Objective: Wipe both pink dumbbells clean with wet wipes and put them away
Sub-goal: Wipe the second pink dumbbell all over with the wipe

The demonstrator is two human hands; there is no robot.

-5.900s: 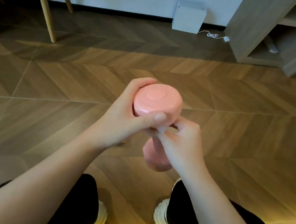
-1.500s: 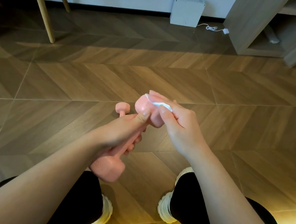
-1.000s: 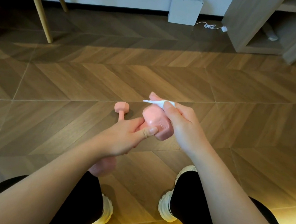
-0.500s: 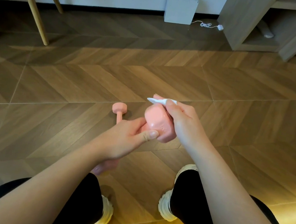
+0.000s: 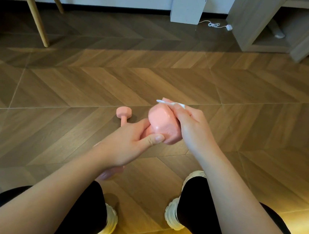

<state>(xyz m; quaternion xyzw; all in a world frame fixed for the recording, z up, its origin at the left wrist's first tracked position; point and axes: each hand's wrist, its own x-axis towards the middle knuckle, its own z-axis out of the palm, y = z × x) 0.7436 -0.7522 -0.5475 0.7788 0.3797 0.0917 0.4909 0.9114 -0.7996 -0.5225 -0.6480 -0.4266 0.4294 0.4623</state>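
Note:
My left hand (image 5: 128, 145) grips the handle of a pink dumbbell (image 5: 161, 125), held tilted in the air above the floor. Its upper head is shiny and faces me; its lower head pokes out under my left wrist. My right hand (image 5: 190, 126) wraps the far side of that upper head, pinching a white wet wipe (image 5: 171, 103) against its top. A second pink dumbbell (image 5: 123, 113) lies on the floor just beyond my left hand, mostly hidden by it.
Wooden herringbone floor (image 5: 74, 84) all around. A white box (image 5: 187, 7) with a cable stands at the wall. An open wooden shelf unit (image 5: 279, 25) is at the back right, wooden chair legs (image 5: 30, 0) at the back left. My knees and white shoes are below.
The held dumbbell has tipped so its upper head faces me. My right hand has slid the wipe over the top of that head. The floor dumbbell has not moved.

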